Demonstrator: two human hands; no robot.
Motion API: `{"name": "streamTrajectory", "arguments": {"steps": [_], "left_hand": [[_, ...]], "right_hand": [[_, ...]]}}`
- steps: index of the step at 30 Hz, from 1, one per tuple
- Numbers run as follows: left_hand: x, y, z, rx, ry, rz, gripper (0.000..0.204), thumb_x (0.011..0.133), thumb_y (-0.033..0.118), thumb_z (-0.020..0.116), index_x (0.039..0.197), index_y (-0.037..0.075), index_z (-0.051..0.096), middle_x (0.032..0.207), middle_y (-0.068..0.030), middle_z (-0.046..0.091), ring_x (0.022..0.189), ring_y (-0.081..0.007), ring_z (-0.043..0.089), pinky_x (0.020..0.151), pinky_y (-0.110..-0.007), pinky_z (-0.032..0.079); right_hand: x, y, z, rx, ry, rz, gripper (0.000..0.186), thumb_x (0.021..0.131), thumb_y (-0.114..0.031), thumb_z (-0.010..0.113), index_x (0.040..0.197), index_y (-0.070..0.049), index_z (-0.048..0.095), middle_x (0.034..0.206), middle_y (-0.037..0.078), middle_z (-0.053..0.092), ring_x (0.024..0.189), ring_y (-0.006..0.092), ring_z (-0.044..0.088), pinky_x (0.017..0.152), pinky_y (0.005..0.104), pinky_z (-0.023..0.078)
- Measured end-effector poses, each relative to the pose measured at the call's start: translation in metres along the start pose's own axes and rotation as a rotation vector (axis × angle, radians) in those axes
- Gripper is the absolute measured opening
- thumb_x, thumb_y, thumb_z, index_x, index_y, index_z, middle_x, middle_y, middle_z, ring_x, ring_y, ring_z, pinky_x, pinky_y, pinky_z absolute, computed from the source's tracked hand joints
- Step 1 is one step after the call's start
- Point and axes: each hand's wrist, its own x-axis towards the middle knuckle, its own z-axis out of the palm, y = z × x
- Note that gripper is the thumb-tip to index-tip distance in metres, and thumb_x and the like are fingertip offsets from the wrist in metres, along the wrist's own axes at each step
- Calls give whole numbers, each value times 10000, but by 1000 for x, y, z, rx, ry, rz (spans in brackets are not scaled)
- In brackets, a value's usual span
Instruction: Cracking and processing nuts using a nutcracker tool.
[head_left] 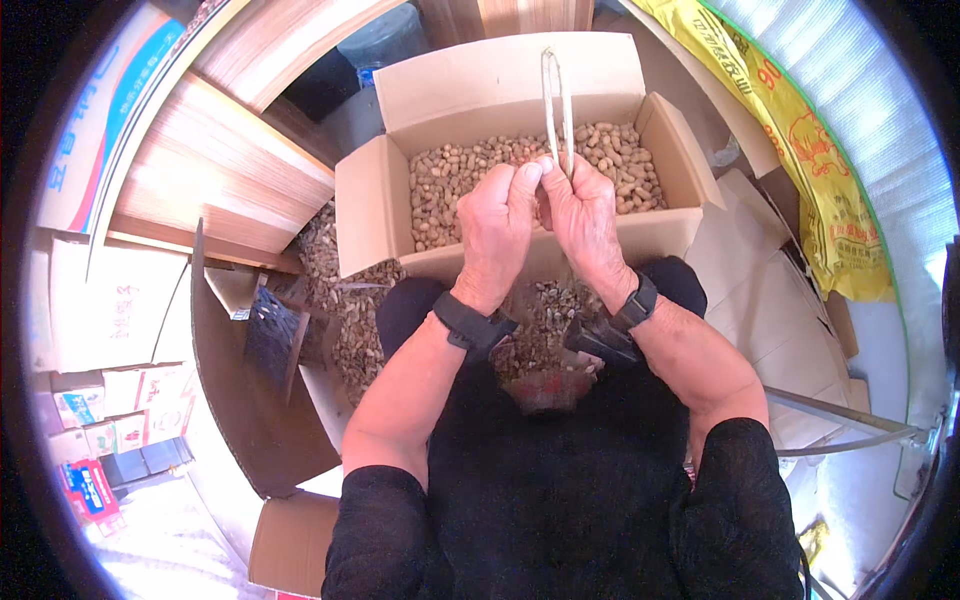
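Observation:
My right hand point(580, 215) grips a long, narrow looped tool point(552, 85), like bent tongs, which stands upright from my fingers. My left hand point(495, 225) is closed beside it, thumb against my right hand's fingertips; what its fingers hold is hidden or too small to name. Both hands are over the near edge of an open cardboard box point(666, 148) that holds many unshelled peanuts point(440, 195). Below my hands, a heap of broken shells point(555, 310) lies between my dark-clothed legs.
Wooden boards point(220, 170) stand at upper left, with a blue translucent jug point(380, 45) behind the box. Brown cardboard point(240, 390) and stacked small cartons point(135, 420) are on the left. A yellow printed sack point(820, 200), flattened cardboard point(790, 340) and a bent metal bar point(845, 425) lie to the right.

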Motion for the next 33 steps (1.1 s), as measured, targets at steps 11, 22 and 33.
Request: {"name": "streamTrajectory", "arguments": {"steps": [11,22,33], "left_hand": [[41,-38,15,45,53,5,295,910,208,506,710,-5,545,551,-97,508,503,-162,484,492,-317,406],[47,-54,30,-212,45,-374,296,903,188,476,705,-23,537,574,-64,495,544,-110,433,509,-286,389],[53,-54,29,-577,28,-695,292,923,223,476,707,36,532,569,8,483,471,-62,416,423,-227,337]], "right_hand": [[46,32,14,-13,77,44,181,907,-144,543,818,10,574,593,7,508,568,64,449,497,254,392],[51,51,21,87,172,117,129,911,-123,525,846,-14,551,631,-33,498,558,39,416,466,206,365],[52,46,20,117,97,107,191,937,-185,498,858,-32,580,603,-30,491,452,21,384,389,180,300]]}}
